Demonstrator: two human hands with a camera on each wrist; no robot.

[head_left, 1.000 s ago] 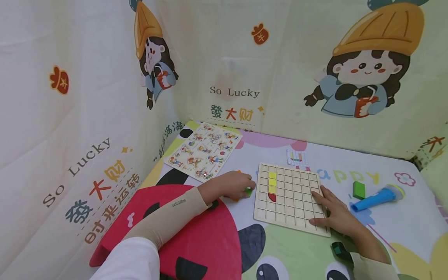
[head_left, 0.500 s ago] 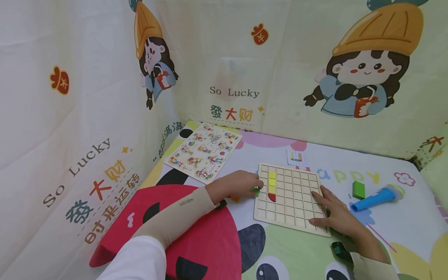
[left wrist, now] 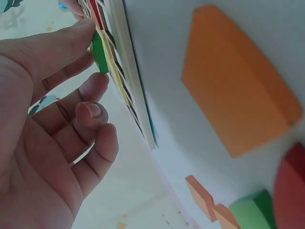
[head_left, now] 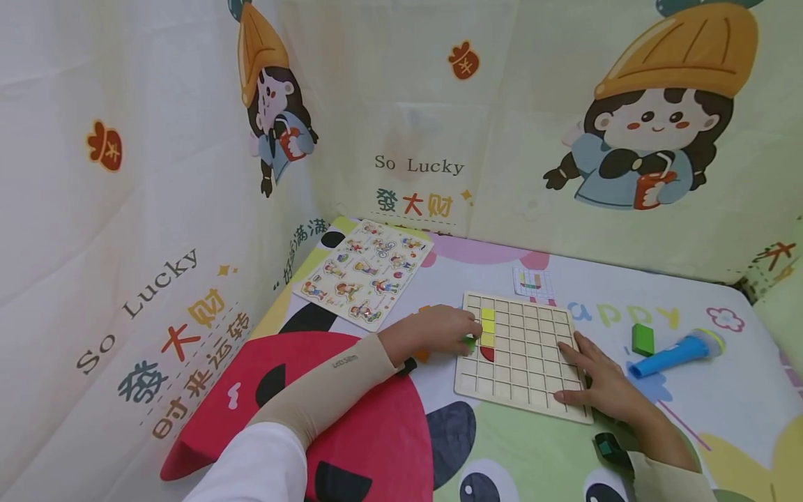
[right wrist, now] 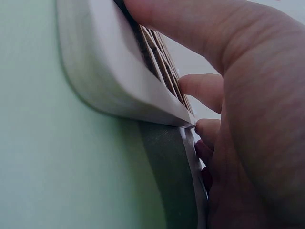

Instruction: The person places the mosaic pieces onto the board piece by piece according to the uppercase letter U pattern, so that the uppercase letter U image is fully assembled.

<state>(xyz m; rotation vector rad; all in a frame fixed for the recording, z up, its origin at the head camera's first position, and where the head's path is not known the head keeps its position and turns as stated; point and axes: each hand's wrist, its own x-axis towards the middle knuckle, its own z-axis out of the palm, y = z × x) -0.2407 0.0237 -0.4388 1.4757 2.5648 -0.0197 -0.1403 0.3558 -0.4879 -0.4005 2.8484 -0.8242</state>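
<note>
Kids'-style play nook, cartoon-print fabric walls [head_left: 351,90], bright cartoon tbl cloth [head_left: 364,425], pic puzzle board [head_left: 376,280] w/ lil figs

Patterned table [head_left: 665,282]; gridded board [head_left: 527,355]; picture board [head_left: 366,275]; card [head_left: 533,283]; green block [head_left: 643,340]; blue flashlight [head_left: 673,354]; orange block [left wrist: 238,86]

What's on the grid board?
Yellow pieces and a red piece. The left hand, pinching a green piece, hides some left cells; the right hand covers part of the right edge.

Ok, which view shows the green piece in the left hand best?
The left wrist view: the green piece shows close up, held in the left hand. The head view shows only a small patch of it by the hand; the right wrist view, none.
</note>
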